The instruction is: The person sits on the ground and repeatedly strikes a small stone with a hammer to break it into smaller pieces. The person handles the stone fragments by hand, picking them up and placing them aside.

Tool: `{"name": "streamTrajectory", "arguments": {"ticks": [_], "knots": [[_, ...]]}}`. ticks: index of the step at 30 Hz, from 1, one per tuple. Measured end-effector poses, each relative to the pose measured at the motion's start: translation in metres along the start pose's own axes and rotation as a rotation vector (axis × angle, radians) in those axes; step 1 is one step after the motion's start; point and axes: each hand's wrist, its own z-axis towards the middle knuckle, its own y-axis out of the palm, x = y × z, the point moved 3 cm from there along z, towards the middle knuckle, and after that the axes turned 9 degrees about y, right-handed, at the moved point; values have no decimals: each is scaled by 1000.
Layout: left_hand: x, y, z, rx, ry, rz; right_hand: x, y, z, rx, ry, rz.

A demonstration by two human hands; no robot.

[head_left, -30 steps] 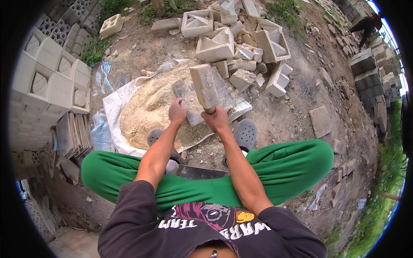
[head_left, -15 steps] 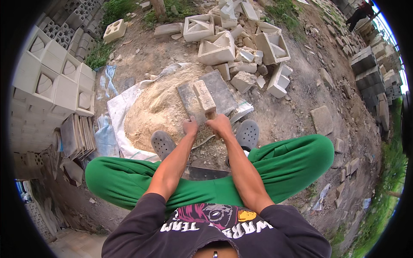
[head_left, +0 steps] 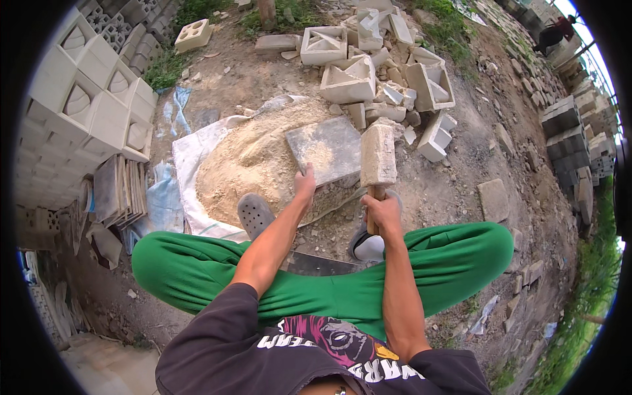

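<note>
I sit with knees spread in green trousers [head_left: 454, 263]. My right hand [head_left: 380, 212] grips the wooden handle of a mallet with a pale rectangular block head [head_left: 378, 155], held upright in front of me. My left hand [head_left: 305, 184] holds the near edge of a flat grey square slab [head_left: 326, 148]. The slab lies tilted on a heap of sand [head_left: 253, 164] that rests on a white sheet [head_left: 191, 158]. My grey clogs [head_left: 254, 214] show below the slab.
Stacked pale decorative blocks [head_left: 85, 99] stand at the left, thin flat tiles [head_left: 122, 191] below them. Broken and whole hollow blocks [head_left: 368, 66] are piled beyond the sand. Grey bricks [head_left: 566, 131] line the right side. A person [head_left: 553, 34] stands far off at top right.
The mallet head has swung from over the slab's middle to its right side and now stands upright. My left hand has shifted onto the slab's near edge.
</note>
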Motion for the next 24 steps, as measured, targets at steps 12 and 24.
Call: {"name": "streamTrajectory", "arguments": {"ticks": [12, 24], "knots": [[101, -7, 20, -123, -85, -82, 16, 39, 39, 163, -356, -73], [117, -25, 28, -101, -131, -67, 16, 71, 26, 171, -664, -220]]}}
